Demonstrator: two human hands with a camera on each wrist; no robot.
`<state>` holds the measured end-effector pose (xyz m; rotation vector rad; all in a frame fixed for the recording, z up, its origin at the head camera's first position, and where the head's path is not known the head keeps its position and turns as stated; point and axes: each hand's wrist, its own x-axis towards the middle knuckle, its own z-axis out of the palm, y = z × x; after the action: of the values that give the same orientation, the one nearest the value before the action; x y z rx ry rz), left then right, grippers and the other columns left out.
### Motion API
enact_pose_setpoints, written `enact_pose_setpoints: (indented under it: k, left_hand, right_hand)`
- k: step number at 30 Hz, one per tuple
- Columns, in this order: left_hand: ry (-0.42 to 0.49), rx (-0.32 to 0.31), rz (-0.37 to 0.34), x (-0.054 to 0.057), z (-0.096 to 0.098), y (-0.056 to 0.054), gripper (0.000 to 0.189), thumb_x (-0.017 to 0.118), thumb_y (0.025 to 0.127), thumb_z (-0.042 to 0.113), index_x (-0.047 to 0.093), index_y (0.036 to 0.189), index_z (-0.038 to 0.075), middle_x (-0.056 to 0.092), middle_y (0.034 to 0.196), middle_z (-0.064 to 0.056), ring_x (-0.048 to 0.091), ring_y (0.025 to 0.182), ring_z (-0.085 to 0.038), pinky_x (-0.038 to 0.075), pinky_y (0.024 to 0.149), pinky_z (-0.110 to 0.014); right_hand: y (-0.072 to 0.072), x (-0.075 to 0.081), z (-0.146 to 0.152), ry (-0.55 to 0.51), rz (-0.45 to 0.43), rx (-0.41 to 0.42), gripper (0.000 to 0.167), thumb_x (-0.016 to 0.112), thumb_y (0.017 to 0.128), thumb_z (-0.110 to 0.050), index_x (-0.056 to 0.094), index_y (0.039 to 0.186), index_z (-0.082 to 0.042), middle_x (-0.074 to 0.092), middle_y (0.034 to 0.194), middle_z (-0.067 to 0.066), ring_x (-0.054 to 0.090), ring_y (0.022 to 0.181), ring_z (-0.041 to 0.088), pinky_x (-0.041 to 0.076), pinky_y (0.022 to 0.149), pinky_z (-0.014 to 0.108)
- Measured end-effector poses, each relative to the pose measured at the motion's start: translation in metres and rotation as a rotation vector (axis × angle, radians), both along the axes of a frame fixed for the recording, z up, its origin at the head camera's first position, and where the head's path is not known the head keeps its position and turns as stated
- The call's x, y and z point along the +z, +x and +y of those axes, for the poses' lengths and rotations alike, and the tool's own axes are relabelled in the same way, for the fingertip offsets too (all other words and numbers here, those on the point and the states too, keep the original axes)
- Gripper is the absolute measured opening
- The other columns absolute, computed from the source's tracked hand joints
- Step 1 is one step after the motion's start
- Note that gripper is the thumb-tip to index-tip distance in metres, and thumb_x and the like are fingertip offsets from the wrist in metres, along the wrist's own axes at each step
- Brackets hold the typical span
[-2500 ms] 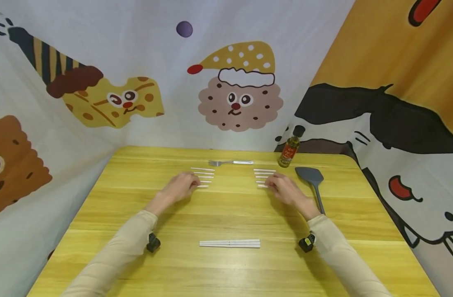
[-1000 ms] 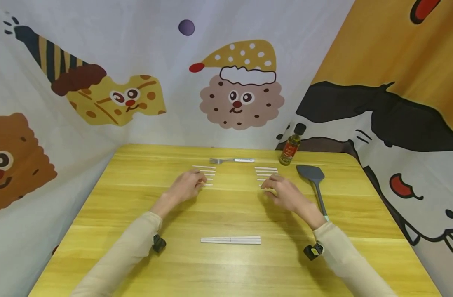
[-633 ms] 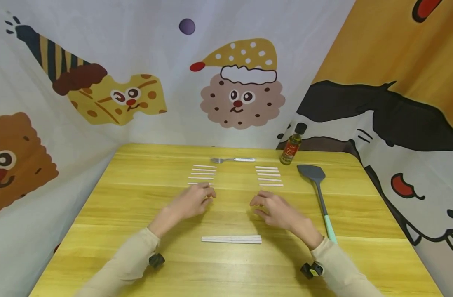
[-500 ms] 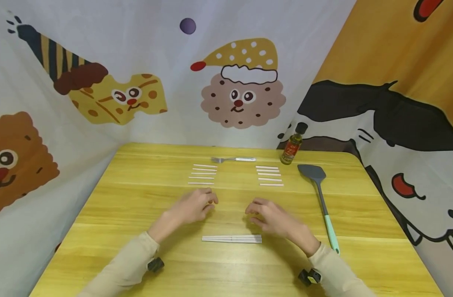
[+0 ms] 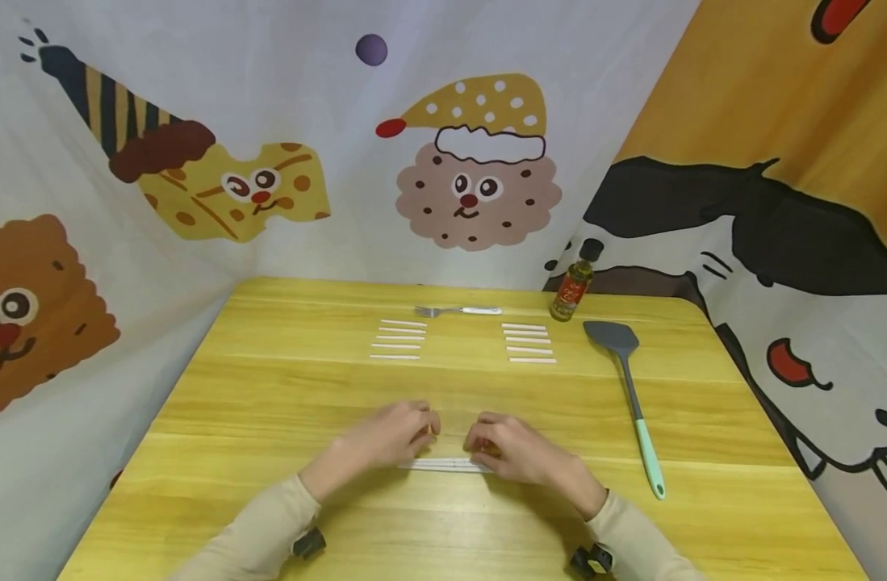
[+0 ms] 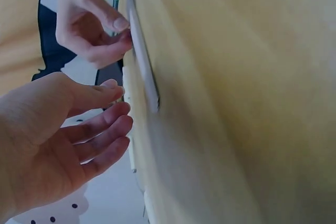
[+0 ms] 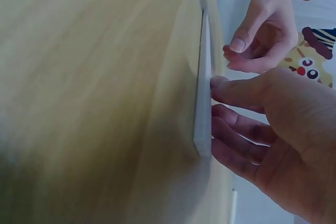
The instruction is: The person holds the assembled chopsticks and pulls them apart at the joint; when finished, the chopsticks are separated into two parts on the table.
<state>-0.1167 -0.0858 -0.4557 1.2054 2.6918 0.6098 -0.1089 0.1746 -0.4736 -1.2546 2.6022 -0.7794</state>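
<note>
A narrow white bundle of long sticks (image 5: 446,466) lies flat across the front of the table. My left hand (image 5: 394,436) hovers over its left end, thumb and fingers apart with nothing between them. Over the other end, my right hand (image 5: 521,450) hides part of the bundle. In the right wrist view, that hand's loosely bent fingers come right up to the edge of the bundle (image 7: 205,87) without wrapping it. Further back lie two rows of several short white sticks, the left row's front stick (image 5: 395,357) and the right row's front stick (image 5: 533,361) roughly level.
A fork (image 5: 481,311) lies behind the two rows. To its right stands a small bottle (image 5: 571,286) with a red label and black cap. A grey spatula (image 5: 612,336) with a mint handle lies along the right side. A printed cloth (image 5: 283,266) hangs behind the table.
Both hands have left the rows of short sticks, come back toward the front and drawn closer together over the long bundle. Both rows and the spatula handle are now uncovered.
</note>
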Motion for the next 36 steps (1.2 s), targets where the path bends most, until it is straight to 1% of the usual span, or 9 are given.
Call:
enact_pose_setpoints:
  k: [6,10,12,14,17,21,28,31,36]
  left_hand:
    - [-0.009,-0.014,-0.049,-0.008,0.005,0.002,0.005,0.07,0.092,0.007,0.072,0.094,0.011,0.068,0.093,0.0,0.06,0.08,-0.004,0.052,0.07,-0.011]
    - [-0.012,-0.032,-0.045,-0.011,0.007,0.003,0.004,0.071,0.092,0.008,0.071,0.091,0.012,0.068,0.093,0.001,0.06,0.081,-0.005,0.053,0.071,-0.014]
    - [-0.019,-0.03,-0.03,-0.012,0.009,0.002,0.001,0.071,0.094,0.011,0.07,0.094,0.011,0.068,0.095,0.001,0.06,0.082,-0.005,0.053,0.072,-0.014]
    - [-0.022,-0.02,-0.017,-0.013,0.011,0.002,0.004,0.071,0.094,0.011,0.069,0.097,0.01,0.067,0.095,0.0,0.06,0.082,-0.006,0.053,0.072,-0.015]
    - [-0.039,0.001,0.017,-0.015,0.014,0.0,0.008,0.072,0.093,0.01,0.067,0.1,0.008,0.065,0.093,-0.001,0.06,0.08,-0.008,0.053,0.07,-0.015]
    - [-0.061,0.016,0.063,-0.015,0.018,-0.002,0.01,0.071,0.092,0.007,0.064,0.099,0.007,0.063,0.087,-0.002,0.059,0.074,-0.01,0.052,0.065,-0.015]
    - [-0.081,0.009,0.092,-0.015,0.02,-0.001,0.006,0.068,0.092,0.003,0.063,0.096,0.005,0.061,0.085,-0.004,0.056,0.07,-0.01,0.049,0.06,-0.013]
    - [-0.089,0.005,0.146,-0.016,0.019,-0.001,0.005,0.068,0.091,0.002,0.064,0.094,0.005,0.06,0.084,-0.003,0.055,0.07,-0.009,0.048,0.06,-0.011]
    - [-0.082,0.011,0.319,-0.012,0.016,0.0,0.008,0.073,0.088,0.003,0.067,0.093,0.005,0.063,0.087,-0.003,0.061,0.075,-0.011,0.052,0.065,-0.01]
  right_hand:
    - [-0.001,-0.005,-0.001,-0.023,0.007,-0.002,0.007,0.074,0.092,-0.009,0.073,0.098,-0.011,0.068,0.096,0.0,0.062,0.083,0.005,0.056,0.073,0.015]
    - [-0.002,-0.007,-0.001,-0.045,0.071,-0.008,0.005,0.073,0.092,-0.007,0.073,0.096,-0.011,0.067,0.093,-0.001,0.058,0.077,0.002,0.052,0.066,0.012]
    - [-0.003,-0.009,-0.002,-0.055,0.117,-0.018,0.006,0.072,0.092,-0.005,0.073,0.095,-0.011,0.066,0.092,-0.002,0.056,0.075,0.002,0.05,0.064,0.011]
    - [-0.004,-0.01,-0.002,-0.061,0.162,-0.029,0.007,0.072,0.092,-0.003,0.072,0.093,-0.011,0.066,0.091,-0.002,0.057,0.075,0.002,0.05,0.064,0.012]
    - [-0.005,-0.012,-0.002,-0.054,0.198,-0.045,0.008,0.074,0.091,-0.004,0.071,0.093,-0.011,0.066,0.09,-0.003,0.058,0.075,0.003,0.051,0.064,0.012]
    - [-0.007,-0.013,-0.003,-0.038,0.231,-0.053,0.009,0.075,0.089,-0.003,0.071,0.093,-0.011,0.066,0.089,-0.002,0.059,0.076,0.005,0.052,0.065,0.015]
    - [-0.01,-0.017,-0.002,-0.046,0.373,-0.038,0.013,0.077,0.086,0.0,0.07,0.091,-0.01,0.065,0.088,-0.002,0.061,0.08,0.01,0.055,0.069,0.022]
    - [-0.011,-0.016,-0.001,-0.069,0.415,-0.041,0.014,0.078,0.084,0.001,0.071,0.09,-0.009,0.064,0.089,-0.001,0.061,0.081,0.011,0.056,0.07,0.023]
    - [-0.013,-0.009,-0.001,-0.095,0.448,-0.045,0.015,0.08,0.083,0.0,0.071,0.091,-0.009,0.064,0.09,-0.001,0.062,0.083,0.011,0.057,0.071,0.022]
